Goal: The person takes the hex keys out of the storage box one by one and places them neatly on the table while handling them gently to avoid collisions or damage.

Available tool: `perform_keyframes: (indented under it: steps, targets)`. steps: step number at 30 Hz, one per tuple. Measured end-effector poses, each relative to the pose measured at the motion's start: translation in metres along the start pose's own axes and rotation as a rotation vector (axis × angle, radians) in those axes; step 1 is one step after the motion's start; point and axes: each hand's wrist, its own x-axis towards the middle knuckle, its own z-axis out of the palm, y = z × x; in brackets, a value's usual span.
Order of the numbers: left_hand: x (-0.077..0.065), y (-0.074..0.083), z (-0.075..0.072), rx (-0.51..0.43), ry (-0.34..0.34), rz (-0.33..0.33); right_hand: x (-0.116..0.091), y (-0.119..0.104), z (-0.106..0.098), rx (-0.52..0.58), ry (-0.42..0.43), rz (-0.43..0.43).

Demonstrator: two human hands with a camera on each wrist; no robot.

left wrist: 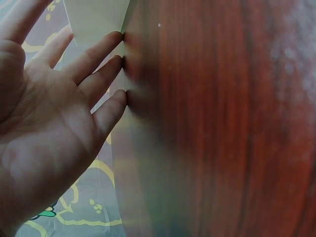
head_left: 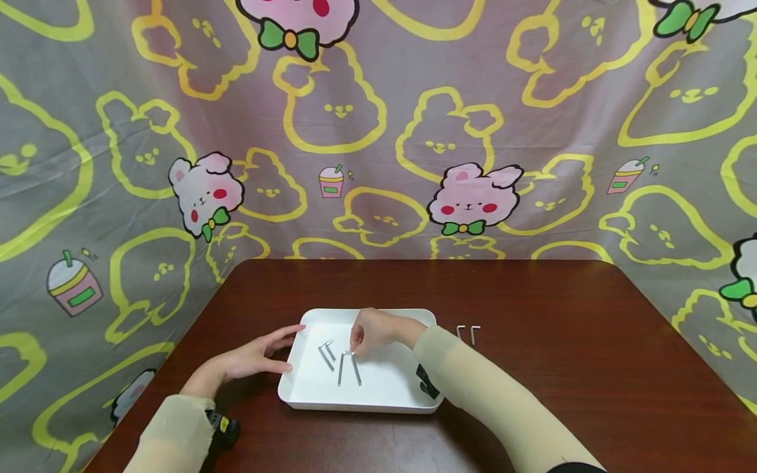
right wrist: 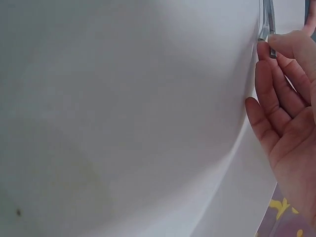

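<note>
A shallow white tray [head_left: 402,387] lies on the table. Inside it, my right hand [head_left: 369,332] pinches the short end of a silver hex key [head_left: 357,371] between thumb and forefinger, as the right wrist view also shows with the metal hex key [right wrist: 272,24]. Just left of that key lies another hex key [head_left: 340,370], their bent ends close together. Further left in the tray are two smaller hex keys [head_left: 326,358]. My left hand [head_left: 254,358] is at the tray's left edge, fingers extended, thumb at the near part of the rim; its fingertips [left wrist: 121,61] meet the tabletop.
Two more hex keys [head_left: 472,335] lie on the dark brown wooden table [head_left: 562,368], to the right of the tray. A grey cloth [head_left: 390,125] with cartoon rabbits and yellow outlines hangs behind and around the table.
</note>
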Motion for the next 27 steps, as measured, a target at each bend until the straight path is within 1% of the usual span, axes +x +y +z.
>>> perform_keyframes:
  steps: [4,8,15,21,27]
  targets:
    - [0.000,0.000,0.000,0.006,-0.003,0.008,0.001,0.000,-0.002,0.042,0.004,-0.001]
    - [-0.001,0.000,0.000,0.009,-0.003,0.013,0.001,0.000,-0.004,0.059,0.009,-0.011]
    - [-0.001,-0.001,0.001,0.011,0.000,0.012,0.000,-0.002,-0.013,0.034,0.026,-0.058]
    - [-0.001,-0.001,0.001,0.013,0.004,0.014,-0.002,0.000,-0.021,0.019,0.040,-0.026]
    - [0.000,0.001,0.000,0.010,0.000,0.011,-0.006,0.000,-0.032,0.034,0.062,-0.025]
